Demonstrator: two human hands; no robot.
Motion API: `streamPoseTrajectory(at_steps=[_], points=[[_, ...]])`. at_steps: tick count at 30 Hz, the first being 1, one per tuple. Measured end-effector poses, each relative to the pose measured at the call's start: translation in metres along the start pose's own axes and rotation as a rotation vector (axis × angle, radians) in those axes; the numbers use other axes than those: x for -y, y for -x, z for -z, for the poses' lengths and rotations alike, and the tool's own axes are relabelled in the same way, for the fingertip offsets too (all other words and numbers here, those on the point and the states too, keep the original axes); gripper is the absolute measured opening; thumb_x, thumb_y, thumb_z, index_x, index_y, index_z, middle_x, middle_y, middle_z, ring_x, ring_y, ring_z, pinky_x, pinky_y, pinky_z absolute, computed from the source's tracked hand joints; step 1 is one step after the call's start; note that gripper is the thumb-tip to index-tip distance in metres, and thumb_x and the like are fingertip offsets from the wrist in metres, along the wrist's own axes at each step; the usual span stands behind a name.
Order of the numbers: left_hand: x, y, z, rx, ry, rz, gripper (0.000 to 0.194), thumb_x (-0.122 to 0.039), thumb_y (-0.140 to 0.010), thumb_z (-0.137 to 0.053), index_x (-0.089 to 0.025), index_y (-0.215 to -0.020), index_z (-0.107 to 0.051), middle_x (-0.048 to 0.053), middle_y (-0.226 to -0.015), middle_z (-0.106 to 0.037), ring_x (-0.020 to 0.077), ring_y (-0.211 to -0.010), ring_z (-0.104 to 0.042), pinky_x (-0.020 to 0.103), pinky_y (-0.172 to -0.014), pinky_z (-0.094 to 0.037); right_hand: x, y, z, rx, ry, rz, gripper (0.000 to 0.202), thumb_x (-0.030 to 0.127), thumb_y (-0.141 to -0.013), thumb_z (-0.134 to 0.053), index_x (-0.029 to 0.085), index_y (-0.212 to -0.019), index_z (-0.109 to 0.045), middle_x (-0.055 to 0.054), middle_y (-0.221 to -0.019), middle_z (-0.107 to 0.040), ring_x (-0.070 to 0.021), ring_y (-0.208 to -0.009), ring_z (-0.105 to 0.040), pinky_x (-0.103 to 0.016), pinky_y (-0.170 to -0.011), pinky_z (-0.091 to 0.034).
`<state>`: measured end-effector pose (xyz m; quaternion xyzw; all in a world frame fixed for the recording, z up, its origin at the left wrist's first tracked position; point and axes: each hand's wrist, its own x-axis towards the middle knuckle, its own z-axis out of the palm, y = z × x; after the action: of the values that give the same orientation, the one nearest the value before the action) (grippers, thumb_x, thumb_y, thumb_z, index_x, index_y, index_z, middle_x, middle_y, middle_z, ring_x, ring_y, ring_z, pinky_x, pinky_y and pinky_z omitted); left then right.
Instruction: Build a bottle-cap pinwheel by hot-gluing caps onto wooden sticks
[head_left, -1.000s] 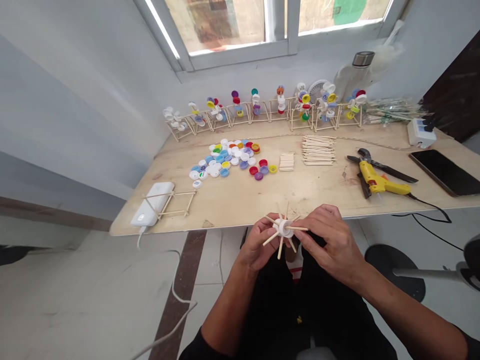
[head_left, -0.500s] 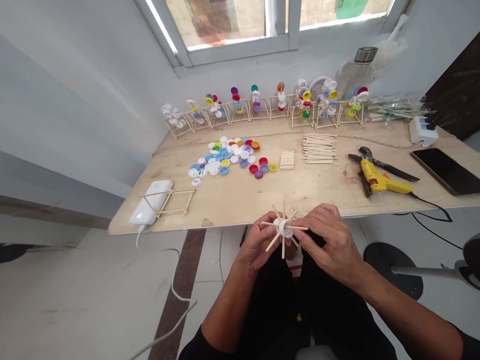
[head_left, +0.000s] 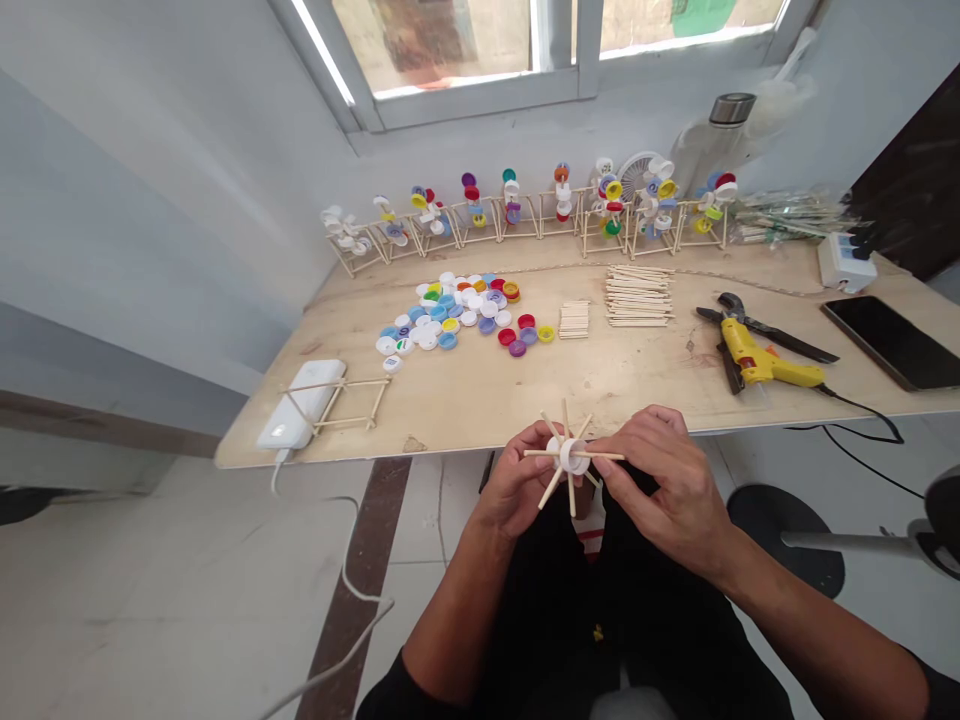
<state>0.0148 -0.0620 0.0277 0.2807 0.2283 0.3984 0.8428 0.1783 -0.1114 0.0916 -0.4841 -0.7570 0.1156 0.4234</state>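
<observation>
Both hands hold a small wheel (head_left: 574, 456) made of white bottle caps with several wooden sticks standing out from it like spokes. My left hand (head_left: 516, 480) grips its left side, fingers behind the hub. On the other side, my right hand (head_left: 664, 475) pinches near a stick (head_left: 609, 456) that points right. The wheel is in the air just off the table's front edge, above my lap. Beyond it lie a short stack of small sticks (head_left: 574, 319), a bigger stack of long sticks (head_left: 639, 296) and a heap of coloured bottle caps (head_left: 448, 312).
On the wooden table (head_left: 480, 400), finished cap wheels on stick frames (head_left: 517, 215) line the back wall. A yellow glue gun (head_left: 765, 362), pliers (head_left: 795, 340) and a phone (head_left: 896, 340) lie right. A stick frame (head_left: 352, 425) leans over a white power bank (head_left: 304, 405) at left.
The wheel has turned slightly in my hands, its lower spokes shifting a little to the right. My right hand has moved only slightly, and the things on the table are unchanged.
</observation>
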Motion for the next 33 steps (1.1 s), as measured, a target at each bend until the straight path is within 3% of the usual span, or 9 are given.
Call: streamPoseTrajectory(at_steps=[10,21,33], points=[[-0.001,0.0,0.001,-0.022,-0.009,-0.015,0.029,-0.024,-0.06,-0.074,-0.015,-0.085,-0.061,0.002,-0.076,-0.06,0.0146,-0.065,-0.058,0.029,-0.062,-0.051,0.001,-0.001,0.008,-0.03,0.005,0.016,0.021,0.015,-0.085,-0.054,0.024,-0.098,-0.067,0.0,-0.072,-0.068,-0.0138,-0.064,-0.057,-0.036,-0.075,-0.037],[-0.001,-0.003,0.004,-0.011,0.01,-0.013,0.029,-0.021,-0.061,-0.074,-0.015,-0.086,-0.062,0.002,-0.079,-0.06,0.0141,-0.067,-0.058,0.029,-0.063,-0.052,0.002,-0.003,0.016,-0.052,0.027,0.002,0.013,0.014,-0.082,-0.055,0.022,-0.083,-0.066,0.0,-0.071,-0.067,-0.0142,-0.064,-0.056,-0.037,-0.075,-0.038],[-0.001,-0.002,0.004,0.031,-0.024,0.049,0.038,-0.03,-0.062,-0.076,-0.016,-0.093,-0.059,0.004,-0.08,-0.062,0.0166,-0.065,-0.06,0.031,-0.062,-0.05,0.001,-0.002,0.012,-0.053,0.026,-0.01,0.013,0.015,-0.083,-0.054,0.022,-0.082,-0.065,0.0,-0.071,-0.066,-0.0144,-0.063,-0.057,-0.037,-0.074,-0.039]])
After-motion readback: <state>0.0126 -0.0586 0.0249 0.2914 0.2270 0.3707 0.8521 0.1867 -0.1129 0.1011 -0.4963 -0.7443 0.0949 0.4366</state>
